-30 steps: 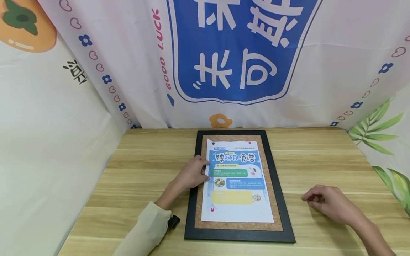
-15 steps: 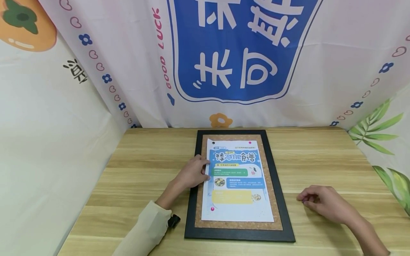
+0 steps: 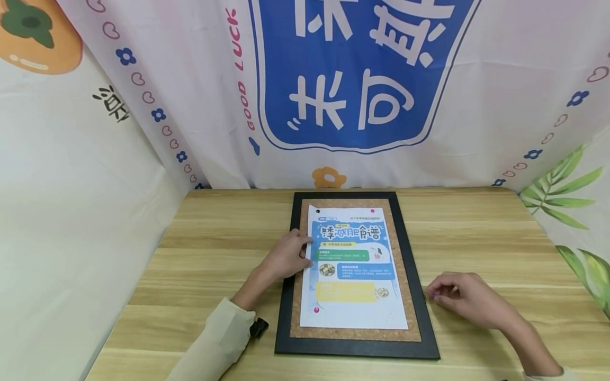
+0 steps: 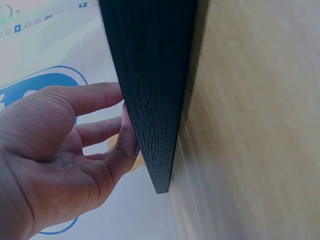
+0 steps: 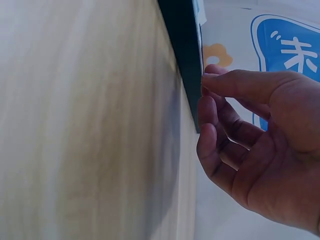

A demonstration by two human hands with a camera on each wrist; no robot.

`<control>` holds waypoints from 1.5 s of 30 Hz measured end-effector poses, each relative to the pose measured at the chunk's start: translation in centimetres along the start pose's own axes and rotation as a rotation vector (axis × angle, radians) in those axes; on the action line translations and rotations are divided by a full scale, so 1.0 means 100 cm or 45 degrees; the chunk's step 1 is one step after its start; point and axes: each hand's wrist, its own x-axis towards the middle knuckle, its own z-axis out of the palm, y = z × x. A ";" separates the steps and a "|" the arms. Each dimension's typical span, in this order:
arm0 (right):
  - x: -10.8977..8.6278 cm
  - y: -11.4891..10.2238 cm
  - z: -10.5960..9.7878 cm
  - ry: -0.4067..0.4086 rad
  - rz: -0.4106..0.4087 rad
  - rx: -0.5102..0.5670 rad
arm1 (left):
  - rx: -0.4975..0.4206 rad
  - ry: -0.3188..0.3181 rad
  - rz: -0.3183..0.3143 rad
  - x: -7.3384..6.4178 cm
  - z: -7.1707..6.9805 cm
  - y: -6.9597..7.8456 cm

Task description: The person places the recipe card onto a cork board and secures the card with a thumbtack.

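A printed paper poster (image 3: 355, 318) lies on a cork board (image 3: 352, 334) with a black frame (image 3: 357, 348). A black push pin (image 3: 317, 211) sits at its top left, a pink one (image 3: 372, 210) at its top right, another pink one (image 3: 316, 310) at its lower left. My left hand (image 3: 286, 256) rests thumb and fingertips on the poster's left edge, reaching over the frame. Beside the frame's right side, my right hand (image 3: 469, 299) has thumb and index finger pinched together on a tiny purplish push pin, almost wholly hidden by the fingertips.
The wooden table (image 3: 229, 233) extends on both sides of the board. A printed curtain (image 3: 214, 132) hangs right behind the table's back edge. A small black object (image 3: 258, 328) is at the left sleeve (image 3: 219, 338).
My right hand has moved left across the table, up to the frame's right side, its fingertips still pinched. The left hand and the board have stayed in place.
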 end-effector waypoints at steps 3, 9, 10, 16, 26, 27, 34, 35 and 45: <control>0.003 -0.005 0.000 -0.013 0.024 0.003 | -0.003 -0.001 -0.002 0.000 0.000 0.000; 0.010 -0.015 0.001 -0.027 0.033 0.022 | 0.001 0.003 0.008 -0.001 -0.001 0.001; 0.011 -0.017 0.001 -0.029 0.022 0.028 | 0.004 0.004 0.009 -0.001 -0.001 0.000; 0.019 -0.026 0.005 -0.078 0.033 0.083 | 0.006 0.004 -0.004 0.000 -0.001 0.001; 0.029 -0.039 0.014 -0.135 0.015 0.137 | 0.015 0.002 0.009 0.000 -0.002 0.002; 0.029 -0.039 0.015 -0.139 0.012 0.140 | 0.016 0.002 0.007 -0.001 -0.003 0.002; 0.032 -0.044 0.021 -0.187 0.011 0.155 | 0.017 0.003 0.001 -0.001 -0.003 0.002; 0.032 -0.045 0.022 -0.193 0.018 0.161 | 0.019 0.002 0.002 -0.001 -0.002 0.002; 0.035 -0.051 0.027 -0.247 0.043 0.170 | 0.017 -0.003 0.005 -0.001 -0.001 0.001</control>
